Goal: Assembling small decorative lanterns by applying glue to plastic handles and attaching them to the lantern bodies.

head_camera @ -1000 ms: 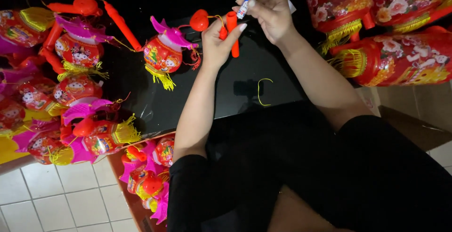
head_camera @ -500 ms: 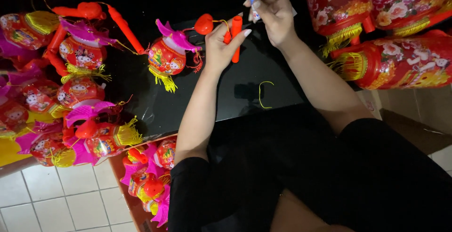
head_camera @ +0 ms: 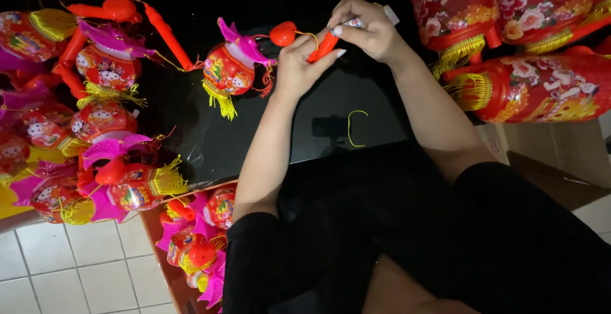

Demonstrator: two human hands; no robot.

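compared with half a second ago i see the right hand (head_camera: 369, 30) has come lower and closer to the left hand (head_camera: 302, 65), so now both hands meet over the orange handle stick (head_camera: 323, 46). the left hand is curled around this stick and holds it, with the thumb on top. the right hand has its fingers closed on a small white tube (head_camera: 372, 20), pinched between thumb and fingertips, and its tip touches the upper end of the stick. the stick is above the black tabletop (head_camera: 305, 123), and a thin yellow cord goes from it to a red ball (head_camera: 283, 34) and a small red lantern (head_camera: 229, 72) with a pink top and yellow tassel, which lies on the table just left of the hands. i count one loose yellow string (head_camera: 356, 128) on the table near the edge. at the right i count three big red lanterns (head_camera: 534, 91). at the left lies a pile of small lanterns (head_camera: 95, 123); i cannot count them exactly.
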